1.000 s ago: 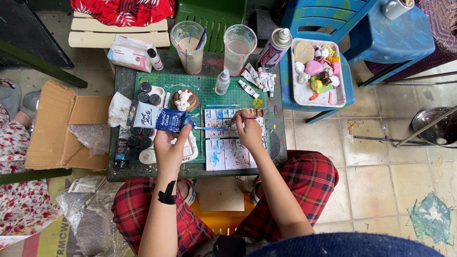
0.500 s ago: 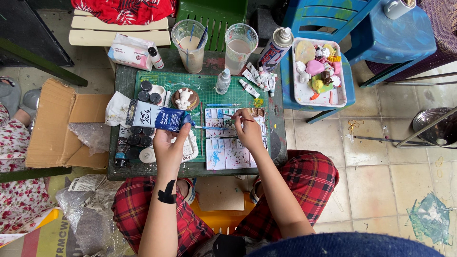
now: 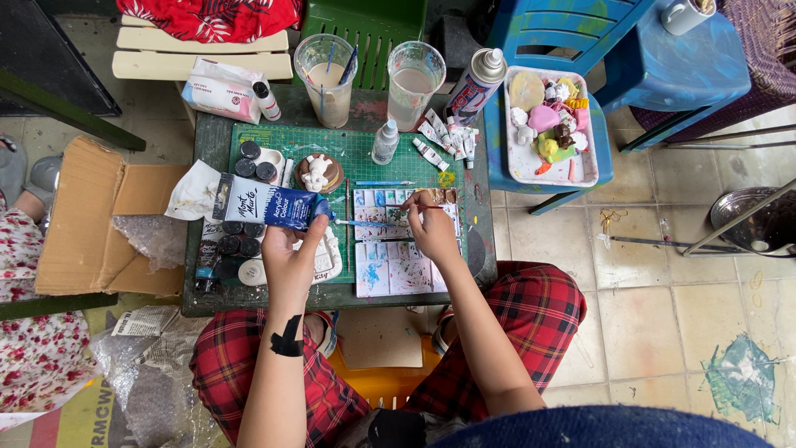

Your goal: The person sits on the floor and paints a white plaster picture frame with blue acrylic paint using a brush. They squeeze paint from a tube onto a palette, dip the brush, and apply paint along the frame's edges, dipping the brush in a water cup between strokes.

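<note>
My left hand [image 3: 290,257] grips a large dark blue paint tube [image 3: 261,203], held sideways with its nozzle pointing right toward a white paint palette [image 3: 406,249] on the green cutting mat [image 3: 365,162]. A streak of pale blue paint runs from the nozzle toward the palette wells. My right hand [image 3: 433,228] holds a thin paintbrush [image 3: 419,206] over the palette's upper wells. A small white figurine on a brown round base [image 3: 317,172] stands just above the tube.
Two plastic cups [image 3: 330,68] of cloudy water, a spray can [image 3: 477,83], small paint tubes [image 3: 444,137] and black paint jars [image 3: 236,245] crowd the low dark table [image 3: 477,257]. A white tray of painted figures [image 3: 549,126] rests on a blue stool. An open cardboard box [image 3: 91,220] lies at left.
</note>
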